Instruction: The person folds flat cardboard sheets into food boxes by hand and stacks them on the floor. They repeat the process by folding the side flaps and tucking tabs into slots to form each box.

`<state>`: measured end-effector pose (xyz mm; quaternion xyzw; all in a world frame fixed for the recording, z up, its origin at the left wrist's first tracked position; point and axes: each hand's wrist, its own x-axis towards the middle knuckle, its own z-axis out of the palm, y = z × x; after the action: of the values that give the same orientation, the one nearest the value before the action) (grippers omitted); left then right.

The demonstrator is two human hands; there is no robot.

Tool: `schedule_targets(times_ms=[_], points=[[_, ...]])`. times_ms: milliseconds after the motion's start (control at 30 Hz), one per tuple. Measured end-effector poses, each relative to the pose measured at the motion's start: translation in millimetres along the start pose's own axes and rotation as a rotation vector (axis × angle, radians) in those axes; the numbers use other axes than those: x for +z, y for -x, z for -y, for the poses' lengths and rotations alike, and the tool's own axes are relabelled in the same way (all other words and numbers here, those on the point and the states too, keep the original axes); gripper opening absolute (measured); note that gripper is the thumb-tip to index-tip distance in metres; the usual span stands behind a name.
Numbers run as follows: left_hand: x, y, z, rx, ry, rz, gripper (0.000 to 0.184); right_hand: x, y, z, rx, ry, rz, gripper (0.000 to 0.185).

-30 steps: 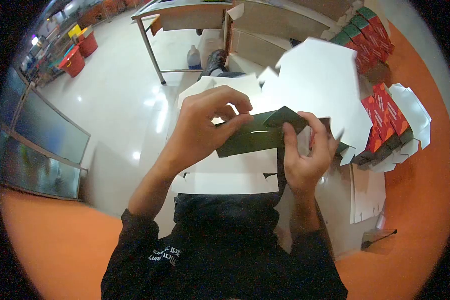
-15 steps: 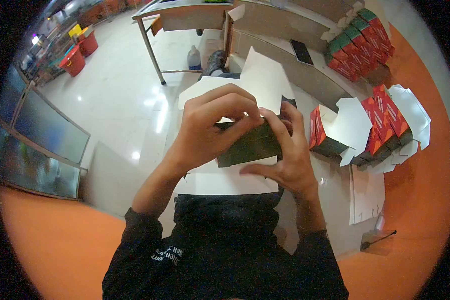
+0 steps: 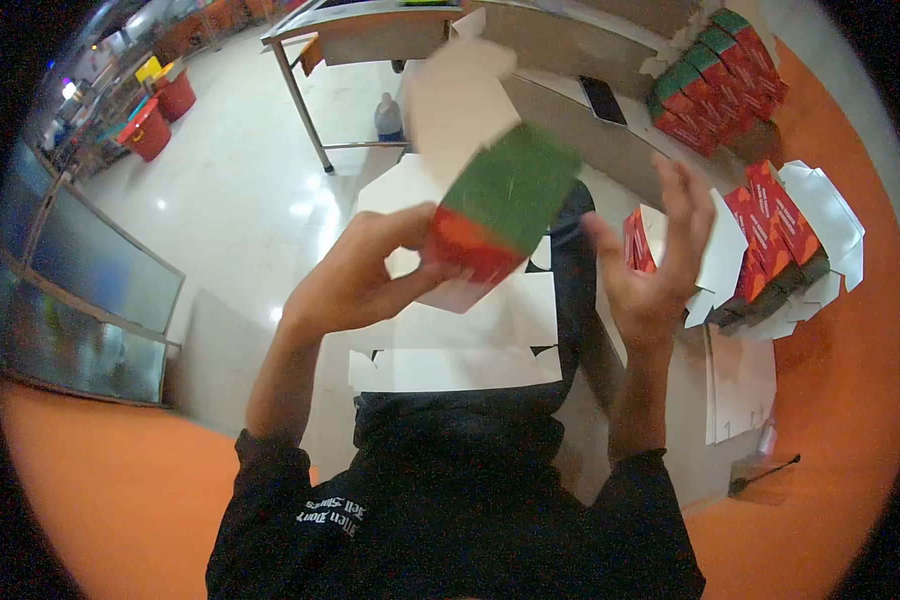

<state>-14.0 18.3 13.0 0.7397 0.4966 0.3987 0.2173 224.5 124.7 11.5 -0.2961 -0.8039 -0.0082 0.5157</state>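
A red and green cardboard box (image 3: pixel 515 190) is tilted in front of me, its pale flap (image 3: pixel 460 105) standing out at the far end and blurred by motion. My left hand (image 3: pixel 365 265) grips the box by its red near end, thumb below and fingers above. To the right of the box, my right hand (image 3: pixel 660 255) is raised with its fingers spread and touches nothing. Below the box, flat white cardboard (image 3: pixel 470 325) with slots and folds lies over my lap.
Several red boxes with white open flaps (image 3: pixel 770 230) stand on the right. Behind them are several red and green boxes (image 3: pixel 720 85). A black phone (image 3: pixel 602 103) lies on a cardboard surface. Flat white sheets (image 3: pixel 740 385) rest at lower right. A metal-legged table (image 3: pixel 305 110) stands ahead.
The box has been lifted and turned, so its green and red sides now show. My right hand has let go and moved right; my left hand keeps its hold.
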Motion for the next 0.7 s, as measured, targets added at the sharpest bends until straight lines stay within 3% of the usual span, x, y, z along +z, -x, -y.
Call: schedule_targets(times_ms=[67,167,267,300,333,367,467,567,600,667,700], points=[[15,-12,-3,-0.002,0.272,-0.225,0.035,0,10,8,0.038,-0.083,-0.001,0.084],[29,-35,-16,0.083,0.604,-0.432,0.043,1,35,47,0.062,-0.274,0.239,0.094],[38,-46,-27,0.125,0.691,-0.344,0.049,27,46,47,0.165,-0.146,0.124,0.099],[43,-47,-29,0.164,0.71,-0.29,0.051,31,45,38,0.34,-0.347,0.091,0.09],[47,-46,-31,0.204,0.729,-0.232,0.053,29,40,34,0.338,-0.376,0.052,0.081],[47,-42,-30,0.234,0.424,-0.159,0.055,26,35,31,0.338,-0.403,0.009,0.074],[50,-22,-16,0.266,-0.465,0.053,0.055,22,25,10,0.648,-0.775,0.019,0.055],[70,-1,8,0.24,-0.852,0.107,0.039,30,26,-14,0.814,-0.903,0.092,0.046],[70,1,15,0.189,-0.766,0.145,0.035,33,29,-22,0.788,-0.754,0.223,0.049],[67,3,25,0.081,-0.595,0.215,0.026,36,38,-23,0.759,-0.791,0.248,0.046],[65,2,22,0.02,-0.476,0.146,0.019,37,38,-19,0.74,-0.81,0.266,0.045]])
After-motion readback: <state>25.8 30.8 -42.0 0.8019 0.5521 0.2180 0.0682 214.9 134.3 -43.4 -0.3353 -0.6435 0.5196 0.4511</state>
